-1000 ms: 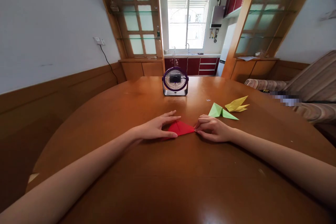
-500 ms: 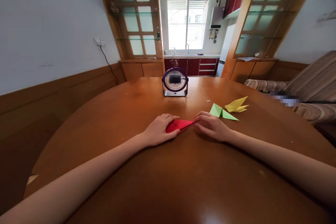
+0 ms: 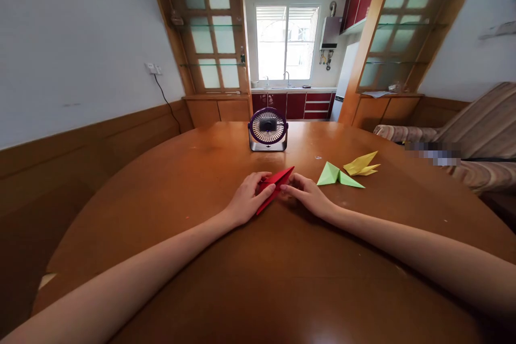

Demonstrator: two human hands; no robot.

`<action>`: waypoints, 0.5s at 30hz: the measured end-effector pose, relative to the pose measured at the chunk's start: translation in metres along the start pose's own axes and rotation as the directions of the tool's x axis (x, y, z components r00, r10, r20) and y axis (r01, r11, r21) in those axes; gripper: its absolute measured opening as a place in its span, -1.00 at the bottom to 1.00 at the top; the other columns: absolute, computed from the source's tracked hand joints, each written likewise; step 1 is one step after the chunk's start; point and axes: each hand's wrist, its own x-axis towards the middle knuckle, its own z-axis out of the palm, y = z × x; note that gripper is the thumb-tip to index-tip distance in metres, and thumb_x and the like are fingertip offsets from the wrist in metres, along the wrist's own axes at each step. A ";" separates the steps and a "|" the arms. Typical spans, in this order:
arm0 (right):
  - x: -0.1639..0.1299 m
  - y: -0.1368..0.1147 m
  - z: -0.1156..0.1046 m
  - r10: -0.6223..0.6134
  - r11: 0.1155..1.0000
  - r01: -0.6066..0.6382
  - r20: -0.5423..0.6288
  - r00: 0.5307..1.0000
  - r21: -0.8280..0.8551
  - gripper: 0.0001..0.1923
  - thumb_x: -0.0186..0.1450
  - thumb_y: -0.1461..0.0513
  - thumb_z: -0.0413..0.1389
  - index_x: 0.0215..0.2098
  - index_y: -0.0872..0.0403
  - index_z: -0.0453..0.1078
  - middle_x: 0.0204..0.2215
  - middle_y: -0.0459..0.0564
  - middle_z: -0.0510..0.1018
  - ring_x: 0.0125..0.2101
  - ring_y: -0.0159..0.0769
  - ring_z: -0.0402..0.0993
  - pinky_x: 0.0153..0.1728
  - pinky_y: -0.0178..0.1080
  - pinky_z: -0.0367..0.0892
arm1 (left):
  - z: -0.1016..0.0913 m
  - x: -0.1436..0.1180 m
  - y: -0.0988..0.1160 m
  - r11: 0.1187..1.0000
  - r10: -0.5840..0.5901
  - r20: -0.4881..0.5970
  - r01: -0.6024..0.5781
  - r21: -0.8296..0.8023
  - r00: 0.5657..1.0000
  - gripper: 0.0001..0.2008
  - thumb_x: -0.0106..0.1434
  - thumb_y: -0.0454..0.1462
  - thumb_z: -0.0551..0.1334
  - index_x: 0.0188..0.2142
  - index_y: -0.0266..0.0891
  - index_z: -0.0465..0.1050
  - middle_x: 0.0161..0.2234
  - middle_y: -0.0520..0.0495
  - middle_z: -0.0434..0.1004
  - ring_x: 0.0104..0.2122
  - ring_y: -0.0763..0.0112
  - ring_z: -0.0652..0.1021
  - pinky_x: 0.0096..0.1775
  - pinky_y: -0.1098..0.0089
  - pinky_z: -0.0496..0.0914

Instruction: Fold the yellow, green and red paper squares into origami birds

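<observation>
A folded red paper [image 3: 278, 181] is lifted off the round wooden table [image 3: 258, 258], tilted with its tip up to the right. My left hand [image 3: 249, 199] grips its lower left part with thumb and fingers. My right hand [image 3: 306, 195] pinches it from the right side, fingertips close to the left thumb. Both forearms rest low over the table.
A small purple desk fan [image 3: 268, 129] stands behind the hands. A green folded paper shape [image 3: 336, 176] and a yellow one [image 3: 362, 164] lie to the right. A striped sofa [image 3: 471, 134] stands beyond the table's right edge, and a wood-panelled wall runs along the left.
The red paper lay flat as a wide triangle under both hands. It was folded narrower and now is raised and tilted, and my hands have come closer together.
</observation>
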 end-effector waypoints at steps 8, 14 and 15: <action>0.000 0.002 0.005 -0.051 0.999 0.051 0.019 0.998 -0.001 -0.74 0.32 0.10 0.06 -0.10 0.08 0.28 -0.40 -0.06 0.54 -0.37 -0.30 0.49 -0.32 -0.25 0.37 | 0.002 0.001 -0.004 0.974 -0.046 -0.001 0.045 -0.222 0.999 -0.59 0.36 -0.08 0.01 0.06 -0.29 0.30 0.04 -0.20 0.42 0.02 0.23 0.45 0.09 0.22 0.30; -0.008 -0.005 -0.005 -0.203 0.959 0.204 0.024 0.979 -0.197 -0.76 0.36 0.19 0.00 -0.03 0.07 0.24 -0.28 0.03 0.56 -0.32 -0.30 0.50 -0.33 -0.25 0.39 | -0.001 0.000 -0.006 0.967 0.013 0.083 0.008 -0.254 0.996 -0.62 0.37 -0.14 -0.03 0.08 -0.26 0.29 0.11 -0.15 0.40 0.10 0.24 0.41 0.17 0.23 0.24; -0.009 -0.005 -0.007 -0.237 0.942 0.239 0.036 0.971 -0.237 -0.77 0.36 0.20 -0.01 -0.02 0.07 0.24 -0.26 0.05 0.56 -0.29 -0.28 0.50 -0.28 -0.22 0.40 | -0.002 0.000 -0.006 0.968 0.026 0.102 0.000 -0.251 0.994 -0.61 0.36 -0.15 -0.03 0.09 -0.25 0.28 0.13 -0.14 0.38 0.12 0.24 0.39 0.18 0.23 0.23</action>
